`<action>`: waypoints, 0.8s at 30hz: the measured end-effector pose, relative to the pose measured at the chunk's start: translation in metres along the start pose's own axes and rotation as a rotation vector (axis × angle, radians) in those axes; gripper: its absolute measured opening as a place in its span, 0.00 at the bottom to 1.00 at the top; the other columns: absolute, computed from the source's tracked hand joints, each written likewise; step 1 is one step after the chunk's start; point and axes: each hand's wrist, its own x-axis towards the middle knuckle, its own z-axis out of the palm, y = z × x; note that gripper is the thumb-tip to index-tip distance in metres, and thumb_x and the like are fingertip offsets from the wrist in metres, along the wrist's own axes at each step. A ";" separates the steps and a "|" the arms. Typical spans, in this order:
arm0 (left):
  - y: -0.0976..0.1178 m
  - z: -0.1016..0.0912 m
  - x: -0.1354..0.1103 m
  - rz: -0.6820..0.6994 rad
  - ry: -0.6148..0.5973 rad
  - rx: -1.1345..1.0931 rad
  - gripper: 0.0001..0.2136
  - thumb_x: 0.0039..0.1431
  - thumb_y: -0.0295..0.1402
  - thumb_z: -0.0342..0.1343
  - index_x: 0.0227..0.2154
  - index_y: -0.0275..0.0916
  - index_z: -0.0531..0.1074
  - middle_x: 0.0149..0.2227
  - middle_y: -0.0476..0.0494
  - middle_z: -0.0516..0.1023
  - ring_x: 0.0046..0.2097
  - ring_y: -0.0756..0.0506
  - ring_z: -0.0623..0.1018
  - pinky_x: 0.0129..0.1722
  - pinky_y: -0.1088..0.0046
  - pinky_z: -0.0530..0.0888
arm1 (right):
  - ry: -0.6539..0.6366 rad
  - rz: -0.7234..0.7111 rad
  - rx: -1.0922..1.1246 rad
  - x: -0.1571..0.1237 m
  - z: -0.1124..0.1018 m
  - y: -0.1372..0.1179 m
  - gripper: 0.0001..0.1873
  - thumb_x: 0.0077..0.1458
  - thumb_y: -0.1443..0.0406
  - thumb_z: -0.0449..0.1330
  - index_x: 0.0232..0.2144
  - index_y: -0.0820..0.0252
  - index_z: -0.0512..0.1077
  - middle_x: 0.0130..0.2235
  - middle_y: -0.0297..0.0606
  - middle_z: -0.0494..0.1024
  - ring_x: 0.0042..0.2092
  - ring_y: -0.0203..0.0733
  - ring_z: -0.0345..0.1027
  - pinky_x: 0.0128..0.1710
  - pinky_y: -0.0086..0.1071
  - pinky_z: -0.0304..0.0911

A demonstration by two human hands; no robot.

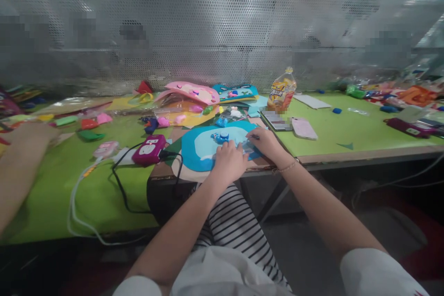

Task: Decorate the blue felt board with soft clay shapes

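A blue craft sheet [189,151] with a lighter blue shape [204,141] on it lies in front of me at the table edge. On the sheet sits a small blue figure [221,136], just beyond my fingers. My left hand [231,162] rests on the near part of the sheet, palm down, fingers apart on the surface. Beside it, my right hand [266,143] is closed in a pinch at the sheet's right side. A thin dark tool [255,137] shows at its fingertips; its exact kind is too small to tell.
To the left stand a magenta device [150,150] with a black cable and a white cable [73,199]. Another person's arm [26,166] reaches in at far left. Beyond lie a pink craft sheet [194,92], a snack bag [282,90] and a phone [304,128]. A perforated metal panel [208,32] closes the back.
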 end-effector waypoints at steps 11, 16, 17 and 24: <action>-0.001 0.006 -0.002 0.043 0.029 0.040 0.24 0.66 0.46 0.38 0.58 0.38 0.61 0.46 0.35 0.68 0.49 0.35 0.67 0.45 0.58 0.64 | -0.086 -0.020 -0.102 -0.007 -0.001 -0.002 0.20 0.51 0.76 0.50 0.38 0.59 0.78 0.41 0.41 0.80 0.44 0.44 0.71 0.46 0.34 0.64; -0.003 0.005 -0.001 0.043 0.022 0.043 0.26 0.66 0.46 0.38 0.59 0.33 0.58 0.47 0.34 0.70 0.49 0.35 0.68 0.46 0.58 0.64 | -0.087 0.018 -0.143 -0.012 -0.009 -0.003 0.26 0.50 0.79 0.46 0.45 0.63 0.76 0.42 0.45 0.80 0.42 0.44 0.73 0.43 0.32 0.65; -0.003 0.004 -0.001 0.041 0.017 0.042 0.27 0.66 0.46 0.38 0.60 0.32 0.58 0.47 0.33 0.70 0.49 0.35 0.68 0.46 0.58 0.64 | -0.090 0.015 -0.149 -0.014 -0.010 -0.003 0.26 0.50 0.79 0.46 0.46 0.64 0.75 0.43 0.46 0.79 0.43 0.44 0.73 0.43 0.32 0.66; 0.001 -0.002 0.009 0.021 -0.034 0.031 0.25 0.66 0.46 0.39 0.60 0.38 0.57 0.46 0.36 0.73 0.47 0.37 0.72 0.45 0.58 0.66 | -0.143 -0.100 -0.177 -0.022 -0.008 -0.008 0.24 0.53 0.75 0.47 0.50 0.66 0.72 0.52 0.47 0.74 0.54 0.44 0.66 0.55 0.36 0.60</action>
